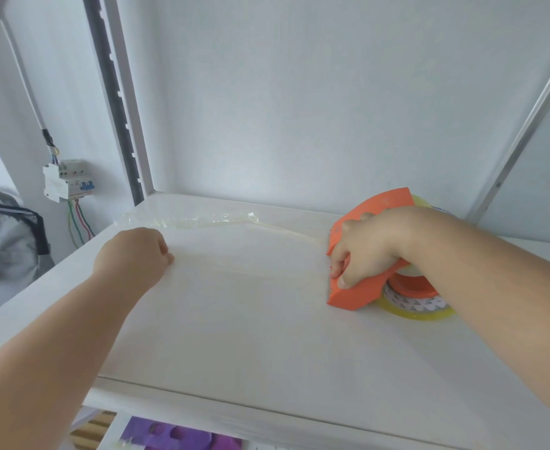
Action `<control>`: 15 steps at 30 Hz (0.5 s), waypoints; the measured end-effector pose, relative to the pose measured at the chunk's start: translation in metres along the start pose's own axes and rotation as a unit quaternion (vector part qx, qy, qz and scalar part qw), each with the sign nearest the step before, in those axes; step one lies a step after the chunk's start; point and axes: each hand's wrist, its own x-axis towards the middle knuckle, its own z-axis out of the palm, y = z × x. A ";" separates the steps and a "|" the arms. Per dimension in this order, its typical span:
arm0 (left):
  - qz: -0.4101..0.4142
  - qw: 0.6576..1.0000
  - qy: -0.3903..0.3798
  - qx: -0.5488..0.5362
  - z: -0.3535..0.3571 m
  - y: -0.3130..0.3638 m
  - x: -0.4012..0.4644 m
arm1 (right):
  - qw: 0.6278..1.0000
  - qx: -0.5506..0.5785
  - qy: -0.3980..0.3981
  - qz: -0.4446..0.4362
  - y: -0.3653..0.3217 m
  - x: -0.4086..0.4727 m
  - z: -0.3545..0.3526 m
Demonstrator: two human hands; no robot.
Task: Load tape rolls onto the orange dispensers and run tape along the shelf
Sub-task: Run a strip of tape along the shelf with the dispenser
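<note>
Two hands are at work on the white shelf (234, 319). Right hand (374, 245) grips the orange dispenser (361, 293) towards the right side of the shelf, fingers (340, 266) curled over its front plate; a clear yellowish tape roll (419, 311) sits loaded in it, resting on the shelf surface. Left hand (134, 258) is closed in a loose fist near the left edge, fingertips pressed down on or pinching the near strip of tape (234, 264); which of the two cannot be told, as the tape is nearly invisible against the white surface. A second, farther strip (286, 229) runs from the dispenser back towards the far left corner, where it ends in a crumpled, wrinkled bunch (189, 219). Risks noted: that bunch indicates the tape is prone to folding on itself, and any slack between the two hands would likely cause the same on the near strip. If the left hand lifts before the strip is pressed flat, the anchored end may peel up and follow the dispenser. A pull off the line of the strip could skew it or stick it to the farther run. The right fingers lie close to the front of the dispenser, where a cutting edge is probably fitted; a slip there could nick them. The roll appears to project below the housing, so tilting the dispenser may let it bind or drag.
</note>
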 end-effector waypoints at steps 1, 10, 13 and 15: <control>-0.001 1.000 0.008 -0.015 0.000 -0.003 0.001 | 1.000 0.000 -0.002 0.000 -0.001 0.000 -0.001; -0.027 0.999 0.002 -0.046 -0.003 -0.011 0.011 | 1.000 0.003 0.000 0.006 -0.006 -0.001 -0.003; -0.037 0.998 0.008 -0.048 -0.005 -0.012 0.012 | 1.000 0.008 0.006 0.010 -0.007 0.000 -0.002; -0.039 0.998 0.011 -0.048 -0.005 -0.015 0.013 | 1.000 0.016 0.010 0.016 -0.007 0.000 -0.001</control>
